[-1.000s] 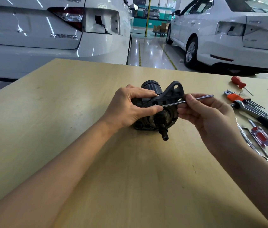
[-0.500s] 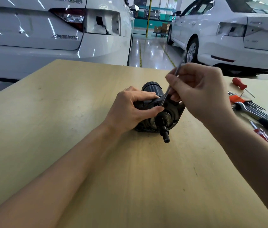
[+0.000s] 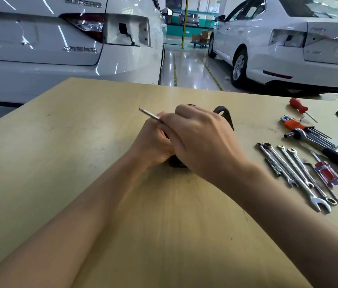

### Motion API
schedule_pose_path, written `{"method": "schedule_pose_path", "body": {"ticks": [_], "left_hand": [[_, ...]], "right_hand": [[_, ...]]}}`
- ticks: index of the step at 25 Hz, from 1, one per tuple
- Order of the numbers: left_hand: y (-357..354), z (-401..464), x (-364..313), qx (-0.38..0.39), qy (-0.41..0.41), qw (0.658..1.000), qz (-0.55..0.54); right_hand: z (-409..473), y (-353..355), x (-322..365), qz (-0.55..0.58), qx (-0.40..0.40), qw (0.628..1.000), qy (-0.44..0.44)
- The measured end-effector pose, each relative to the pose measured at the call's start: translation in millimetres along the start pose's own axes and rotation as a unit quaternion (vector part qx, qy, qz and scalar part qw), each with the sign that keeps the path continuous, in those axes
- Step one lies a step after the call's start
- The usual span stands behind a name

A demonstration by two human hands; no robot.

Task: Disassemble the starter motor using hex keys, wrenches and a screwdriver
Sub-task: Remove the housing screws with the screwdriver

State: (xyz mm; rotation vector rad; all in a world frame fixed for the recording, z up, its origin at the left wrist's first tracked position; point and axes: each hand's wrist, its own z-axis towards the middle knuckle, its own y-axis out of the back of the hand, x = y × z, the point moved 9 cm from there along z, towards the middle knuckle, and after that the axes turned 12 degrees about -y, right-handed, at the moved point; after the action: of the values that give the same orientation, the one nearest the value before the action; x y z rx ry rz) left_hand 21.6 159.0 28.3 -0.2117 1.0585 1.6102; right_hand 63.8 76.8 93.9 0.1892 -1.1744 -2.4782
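Note:
The black starter motor [image 3: 224, 116] lies on the wooden table [image 3: 60, 163], almost wholly hidden under both hands; only its mounting ear and a bit of its underside show. My left hand [image 3: 153, 142] grips the motor body from the left. My right hand [image 3: 197, 138] lies across the top of the motor and grips a silver hex key [image 3: 148, 113], whose free end sticks out up and to the left past my left hand.
Tools lie on the table's right side: several combination wrenches [image 3: 294, 173], a ratchet with a black handle [image 3: 326, 148], an orange-holdered hex key set [image 3: 301, 126], a red screwdriver [image 3: 300, 109] and a red-and-purple screwdriver [image 3: 328, 173]. Two white cars [image 3: 60, 48] stand behind.
My right hand swung the hex key from pointing right, through upright, over to the left, and now covers the motor. My left hand stayed on the motor body.

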Motion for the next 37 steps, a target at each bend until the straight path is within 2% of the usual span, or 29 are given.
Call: {"method": "schedule_pose_path", "body": {"ticks": [2,3,4,5,7,9,11,19,25,33,37], "left_hand": [[1,0,-11,-0.005,-0.033,0.998,-0.061],[1,-2,-15,-0.008,-0.043,0.996,-0.075],[1,-2,-15,-0.013,-0.044,0.996,-0.082],[1,-3,-15,-0.017,-0.041,0.996,-0.08],[1,-2,-15,-0.018,-0.034,0.997,-0.064],[1,-1,-16,-0.017,-0.031,0.998,-0.056],[2,-1,-16,-0.021,-0.029,0.998,-0.05],[2,0,-16,-0.017,-0.042,0.999,-0.029],[-2,1,-15,0.048,-0.061,0.997,-0.012],[0,0,-16,0.035,-0.058,0.997,-0.026],[-1,0,-10,0.032,-0.015,0.995,-0.088]], "right_hand": [[-14,15,-15,0.132,-0.067,0.988,-0.039],[-19,22,-38,0.247,-0.098,0.958,-0.108],[-25,24,-68,0.372,-0.121,0.9,-0.193],[-33,19,-93,0.486,-0.129,0.821,-0.269],[-50,3,-121,0.622,-0.113,0.675,-0.379],[-63,-13,-127,0.672,-0.082,0.593,-0.436],[-71,-27,-122,0.692,-0.06,0.552,-0.462],[-83,-42,-122,0.717,-0.082,0.482,-0.498],[-86,-42,-121,0.712,-0.096,0.481,-0.503],[-88,-42,-121,0.706,-0.103,0.483,-0.508],[-89,-44,-120,0.706,-0.106,0.477,-0.514]]}}
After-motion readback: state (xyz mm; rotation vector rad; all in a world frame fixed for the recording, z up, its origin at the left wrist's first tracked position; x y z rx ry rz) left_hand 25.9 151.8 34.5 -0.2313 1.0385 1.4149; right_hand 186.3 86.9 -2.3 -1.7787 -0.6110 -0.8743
